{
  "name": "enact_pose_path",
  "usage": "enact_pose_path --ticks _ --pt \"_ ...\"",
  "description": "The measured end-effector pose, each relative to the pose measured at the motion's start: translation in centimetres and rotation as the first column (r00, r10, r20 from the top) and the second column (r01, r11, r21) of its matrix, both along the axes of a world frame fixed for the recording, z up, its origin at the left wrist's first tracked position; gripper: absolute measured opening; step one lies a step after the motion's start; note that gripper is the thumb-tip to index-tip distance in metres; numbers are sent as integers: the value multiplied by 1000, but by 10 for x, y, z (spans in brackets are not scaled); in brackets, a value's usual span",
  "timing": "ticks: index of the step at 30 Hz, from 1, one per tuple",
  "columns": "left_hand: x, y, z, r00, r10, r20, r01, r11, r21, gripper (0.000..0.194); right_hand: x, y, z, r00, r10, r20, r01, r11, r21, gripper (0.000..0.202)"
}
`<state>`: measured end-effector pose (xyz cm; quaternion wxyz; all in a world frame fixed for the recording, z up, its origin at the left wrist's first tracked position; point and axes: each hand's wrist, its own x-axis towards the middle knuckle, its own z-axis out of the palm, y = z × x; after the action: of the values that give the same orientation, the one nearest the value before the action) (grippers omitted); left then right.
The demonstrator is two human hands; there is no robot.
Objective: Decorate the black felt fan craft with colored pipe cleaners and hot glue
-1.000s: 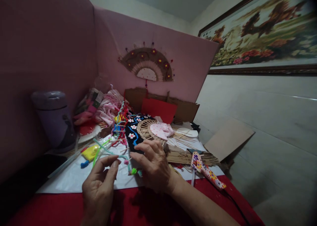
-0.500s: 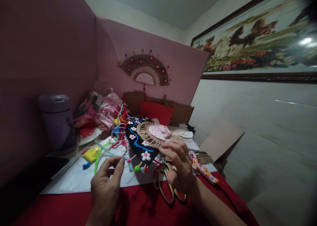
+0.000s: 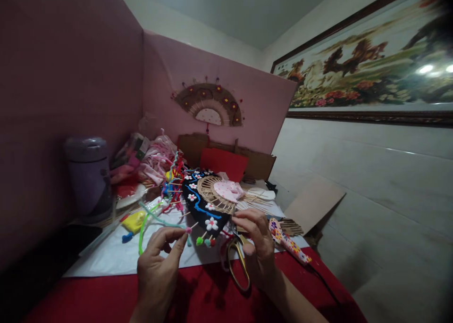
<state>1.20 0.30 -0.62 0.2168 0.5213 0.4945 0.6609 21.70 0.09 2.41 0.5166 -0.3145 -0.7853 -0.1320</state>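
Observation:
A black decorative fan [image 3: 197, 211] with white flowers, a blue wavy line and a spotted pink centre lies in front of me, thin sticks poking out of its rim. Green, teal and red little balls [image 3: 208, 242] cap the sticks at its near corner. My left hand [image 3: 159, 259] pinches a small pink ball [image 3: 188, 230] on a stick beside that corner. With bent fingers, my right hand [image 3: 260, 250] grips the fan's right lower edge; its fingertips partly hide that edge. Below that hand are gold-handled scissors [image 3: 239, 271], partly covered by it.
A purple tumbler [image 3: 88, 181] stands at left. Pipe cleaners [image 3: 143, 226], a yellow packet [image 3: 134, 220] and pink cloth [image 3: 159, 155] lie around the fan. A flower-patterned glue gun [image 3: 288, 243] trails a cord at right. Another fan [image 3: 212, 101] hangs on the pink board.
My left hand has moved right and up, its thumb and forefinger closing on the pink ball. The right hand stays at the fan's edge. The view has shifted slightly.

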Motion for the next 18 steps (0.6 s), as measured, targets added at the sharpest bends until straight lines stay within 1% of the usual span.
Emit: enact_pose_path --ticks 7,11,14,18 --pt "2 2 -1 1000 -10 20 10 1000 -9 20 2 0 -6 1000 6 1 -6 999 -34 41" --pt "3 2 0 999 -4 45 6 999 -52 24 4 0 -8 1000 -1 0 1 999 -43 40" --pt "2 0 0 991 29 132 -15 994 -104 27 5 -1 -10 999 -3 -35 1 998 -57 41" --pt "-3 1 -2 940 58 337 -25 994 -103 31 5 -3 -19 989 -2 -151 -13 995 -102 37"
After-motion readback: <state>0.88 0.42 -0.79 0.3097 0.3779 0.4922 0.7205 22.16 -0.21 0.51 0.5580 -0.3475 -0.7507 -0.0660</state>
